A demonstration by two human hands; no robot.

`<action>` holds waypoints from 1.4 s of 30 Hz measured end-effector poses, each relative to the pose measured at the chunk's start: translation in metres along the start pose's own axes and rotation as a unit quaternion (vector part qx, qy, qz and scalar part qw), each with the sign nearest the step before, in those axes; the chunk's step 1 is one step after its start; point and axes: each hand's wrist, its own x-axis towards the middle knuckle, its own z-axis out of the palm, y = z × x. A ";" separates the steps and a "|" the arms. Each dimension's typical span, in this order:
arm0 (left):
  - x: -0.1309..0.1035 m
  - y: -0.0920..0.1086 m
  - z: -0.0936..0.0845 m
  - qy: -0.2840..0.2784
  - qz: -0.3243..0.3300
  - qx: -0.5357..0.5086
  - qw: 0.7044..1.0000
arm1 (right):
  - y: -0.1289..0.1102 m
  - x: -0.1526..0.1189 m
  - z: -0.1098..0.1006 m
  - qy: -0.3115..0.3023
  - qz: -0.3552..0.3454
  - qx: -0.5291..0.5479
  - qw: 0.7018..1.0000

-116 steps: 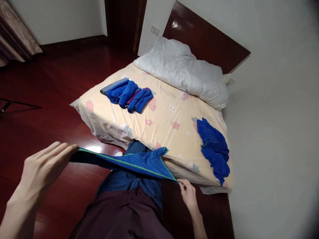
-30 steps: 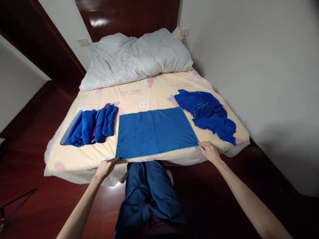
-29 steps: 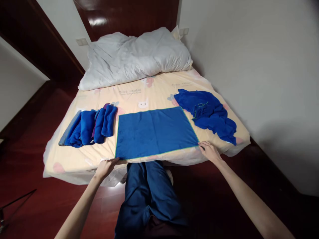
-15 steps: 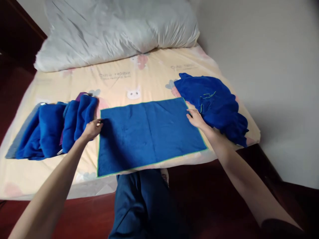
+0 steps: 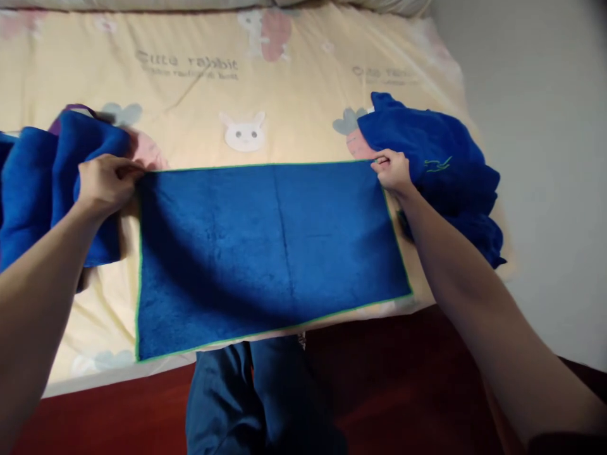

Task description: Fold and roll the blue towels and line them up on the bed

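A blue cloth (image 5: 265, 234) with a light green edge is spread out in front of me at the near side of the bed. My left hand (image 5: 108, 182) pinches its far left corner, and my right hand (image 5: 392, 169) pinches its far right corner. The far edge runs nearly straight between the two hands. Folded blue cloths (image 5: 28, 189) lie beside my left hand, with a purple piece showing behind them. Just right of my right hand is a crumpled heap of blue cloth (image 5: 446, 170).
The bed (image 5: 190, 107) has a pale yellow rabbit-print sheet. Grey-white bedding (image 5: 123, 5) shows along the far edge. A light wall (image 5: 540, 158) stands on the right. Below are my legs (image 5: 265, 404) and a dark red floor.
My view has moved closer and down. Both hands have shifted to the cloth's far corners and closed on them; the far edge is now drawn straight between them.
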 end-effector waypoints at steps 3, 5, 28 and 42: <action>0.008 -0.001 0.000 0.002 -0.011 0.001 1.000 | -0.014 -0.005 -0.003 0.028 0.010 -0.013 0.999; 0.011 0.001 0.000 0.016 -0.023 -0.009 1.000 | -0.032 -0.011 -0.009 0.063 0.019 -0.031 0.997; -0.039 0.050 0.047 0.036 0.036 -0.041 0.998 | -0.088 -0.040 0.005 -0.124 0.006 -0.094 0.988; -0.201 0.223 0.095 -0.016 0.205 -0.051 0.977 | -0.249 -0.228 0.004 -0.167 -0.153 0.035 0.973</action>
